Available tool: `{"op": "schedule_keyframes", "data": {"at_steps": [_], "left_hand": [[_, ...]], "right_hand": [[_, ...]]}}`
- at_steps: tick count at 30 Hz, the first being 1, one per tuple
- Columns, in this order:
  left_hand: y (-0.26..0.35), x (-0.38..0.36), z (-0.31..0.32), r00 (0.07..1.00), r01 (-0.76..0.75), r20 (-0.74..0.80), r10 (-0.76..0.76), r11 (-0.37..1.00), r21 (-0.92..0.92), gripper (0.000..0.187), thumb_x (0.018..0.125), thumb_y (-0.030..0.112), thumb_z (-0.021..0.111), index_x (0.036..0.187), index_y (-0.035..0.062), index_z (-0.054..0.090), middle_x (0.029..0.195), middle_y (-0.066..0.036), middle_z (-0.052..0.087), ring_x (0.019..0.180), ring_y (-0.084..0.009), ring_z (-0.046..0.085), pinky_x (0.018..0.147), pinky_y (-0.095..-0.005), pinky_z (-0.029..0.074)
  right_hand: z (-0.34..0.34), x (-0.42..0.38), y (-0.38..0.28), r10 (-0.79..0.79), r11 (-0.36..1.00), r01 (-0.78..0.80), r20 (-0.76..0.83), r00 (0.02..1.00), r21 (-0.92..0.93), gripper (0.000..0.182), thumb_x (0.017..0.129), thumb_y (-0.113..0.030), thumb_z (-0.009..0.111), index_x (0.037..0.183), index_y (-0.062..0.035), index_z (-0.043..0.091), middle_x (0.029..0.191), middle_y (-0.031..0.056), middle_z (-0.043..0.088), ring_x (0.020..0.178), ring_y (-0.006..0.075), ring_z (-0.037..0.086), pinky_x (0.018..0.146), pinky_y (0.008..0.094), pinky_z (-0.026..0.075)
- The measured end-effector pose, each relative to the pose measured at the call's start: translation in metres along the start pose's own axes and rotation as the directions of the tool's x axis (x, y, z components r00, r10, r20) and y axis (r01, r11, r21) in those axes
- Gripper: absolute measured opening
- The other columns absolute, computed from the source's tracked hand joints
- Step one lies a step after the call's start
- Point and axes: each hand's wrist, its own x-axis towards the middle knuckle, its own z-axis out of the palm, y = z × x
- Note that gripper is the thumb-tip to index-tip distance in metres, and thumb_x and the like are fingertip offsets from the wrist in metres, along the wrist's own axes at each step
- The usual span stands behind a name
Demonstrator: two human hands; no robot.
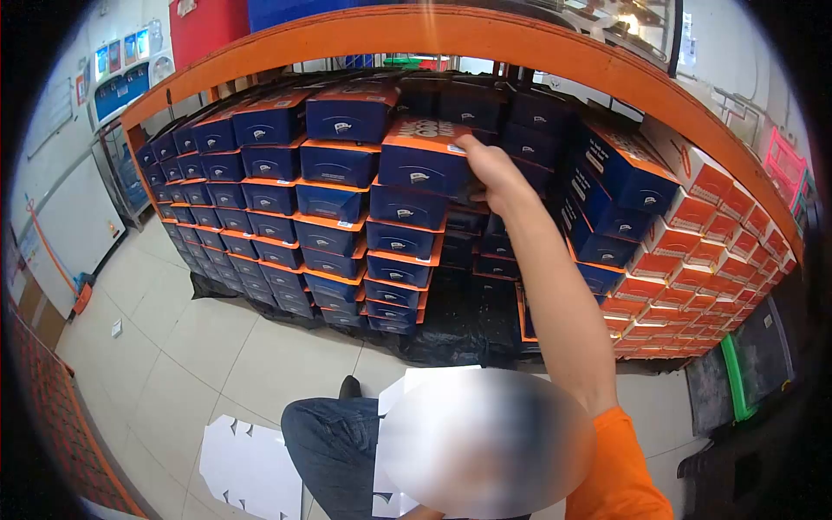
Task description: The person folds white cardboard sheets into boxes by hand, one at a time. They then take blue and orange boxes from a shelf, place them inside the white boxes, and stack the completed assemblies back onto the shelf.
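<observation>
Right hand (492, 173) on stacked box (423, 159)

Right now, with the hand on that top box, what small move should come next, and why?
Probably push the top blue-and-orange box back until it is flush. The right hand rests against its right end, and it juts out in front of the boxes below.

Glossy blue-and-orange cardboard boxes (422, 160) sat under a smooth painted metal shelf beam (485, 39); floor tiles (208, 347) shone faintly.

Orange shelf beam (485, 39) arches overhead, white flat cardboard cutouts (247, 464) lie on pale tiled floor (173, 347) near left, black sheeting (451, 325) beneath stacks.
</observation>
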Motion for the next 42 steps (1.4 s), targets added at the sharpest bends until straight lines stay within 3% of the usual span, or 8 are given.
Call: {"op": "schedule_keyframes", "data": {"at_steps": [5, 10, 16, 20, 26, 29, 39, 42], "left_hand": [[-0.052, -0.020, -0.023, 0.876, 0.184, 0.445, -0.188, 0.982, 0.054, 0.048, 0.086, 0.035, 0.069, 0.107, -0.0070, 0.060, 0.085, -0.020, 0.065, 0.079, -0.0342, 0.064, 0.074, -0.0405, 0.051], [-0.028, -0.031, -0.047, 0.817, 0.562, 0.431, -0.382, 0.696, -0.447, 0.038, 0.096, 0.037, 0.055, 0.090, 0.0005, 0.064, 0.071, -0.003, 0.060, 0.059, -0.0094, 0.058, 0.047, -0.0246, 0.045], [-0.038, -0.045, -0.072, 0.843, 0.230, -0.228, -0.487, 0.710, -0.665, 0.036, 0.099, 0.030, 0.043, 0.105, 0.0003, 0.061, 0.084, -0.007, 0.064, 0.062, -0.0126, 0.060, 0.056, -0.0263, 0.049], [0.054, -0.031, -0.112, 0.928, -0.131, -0.288, -0.238, 0.514, -0.848, 0.034, 0.096, 0.010, 0.049, 0.127, -0.0038, 0.051, 0.111, -0.010, 0.062, 0.099, -0.0168, 0.061, 0.089, -0.0319, 0.048], [0.082, -0.007, -0.106, 0.956, -0.011, -0.206, -0.210, 0.674, -0.739, 0.030, 0.093, 0.001, 0.056, 0.120, -0.0043, 0.045, 0.102, -0.010, 0.062, 0.083, -0.0137, 0.063, 0.068, -0.0245, 0.053], [0.087, -0.003, -0.088, 0.956, -0.258, -0.147, 0.254, 0.966, -0.011, 0.045, 0.082, -0.009, 0.062, 0.120, -0.0055, 0.038, 0.093, -0.012, 0.061, 0.076, -0.0147, 0.065, 0.063, -0.0232, 0.053], [0.091, -0.029, -0.125, 0.959, -0.242, 0.107, 0.261, 0.956, -0.166, 0.016, 0.085, 0.012, 0.065, 0.090, -0.0035, 0.063, 0.073, -0.014, 0.062, 0.062, -0.0250, 0.062, 0.057, -0.0318, 0.046], [0.082, -0.026, -0.143, 0.999, -0.043, 0.004, 0.045, 0.985, -0.168, 0.030, 0.085, 0.019, 0.065, 0.063, -0.0010, 0.062, 0.045, -0.003, 0.050, 0.039, -0.0089, 0.046, 0.041, -0.0271, 0.035]], "right_hand": [[0.007, 0.020, 0.016, -0.032, 0.996, 0.032, 0.001, 0.999, 0.081, 0.090, 0.092, -0.060, 0.045, 0.139, 0.0155, 0.032, 0.151, 0.0333, 0.020, 0.144, 0.0405, 0.017, 0.114, 0.0459, 0.018], [-0.013, -0.024, 0.027, -0.137, 0.991, 0.135, -0.085, 0.987, -0.023, 0.083, 0.096, -0.061, 0.038, 0.137, 0.0108, 0.038, 0.135, 0.0254, 0.046, 0.126, 0.0322, 0.045, 0.102, 0.0411, 0.037], [-0.047, -0.124, 0.103, -0.389, 0.920, 0.390, -0.031, 0.921, 0.046, 0.028, 0.099, -0.031, 0.052, 0.096, -0.0029, 0.057, 0.087, 0.0034, 0.056, 0.074, 0.0081, 0.052, 0.064, 0.0240, 0.043], [-0.054, -0.270, 0.175, -0.375, 0.927, 0.317, 0.556, 0.742, 0.202, 0.032, 0.067, -0.011, 0.084, 0.093, -0.0039, 0.067, 0.102, 0.0074, 0.063, 0.092, 0.0175, 0.060, 0.076, 0.0302, 0.048], [-0.061, -0.317, 0.189, -0.599, 0.498, 0.754, 0.459, 0.656, -0.429, 0.033, 0.072, -0.009, 0.074, 0.104, -0.0021, 0.071, 0.111, 0.0125, 0.061, 0.081, 0.0219, 0.067, 0.065, 0.0290, 0.056], [-0.039, -0.331, 0.187, -0.512, 0.467, 0.526, 0.268, 0.816, -0.711, 0.039, 0.071, -0.009, 0.074, 0.109, -0.0008, 0.067, 0.112, 0.0149, 0.061, 0.078, 0.0222, 0.068, 0.066, 0.0283, 0.056], [-0.040, -0.309, 0.205, -0.299, 0.953, 0.302, -0.141, 0.944, 0.002, 0.062, 0.082, -0.030, 0.076, 0.128, -0.0031, 0.045, 0.072, 0.0080, 0.055, 0.063, 0.0145, 0.057, 0.058, 0.0276, 0.046], [-0.050, -0.297, 0.177, 0.067, 0.915, 0.126, 0.453, 0.889, -0.383, 0.056, 0.081, -0.029, 0.076, 0.132, -0.0197, 0.055, 0.061, 0.0059, 0.057, 0.055, 0.0188, 0.059, 0.054, 0.0287, 0.047]]}}
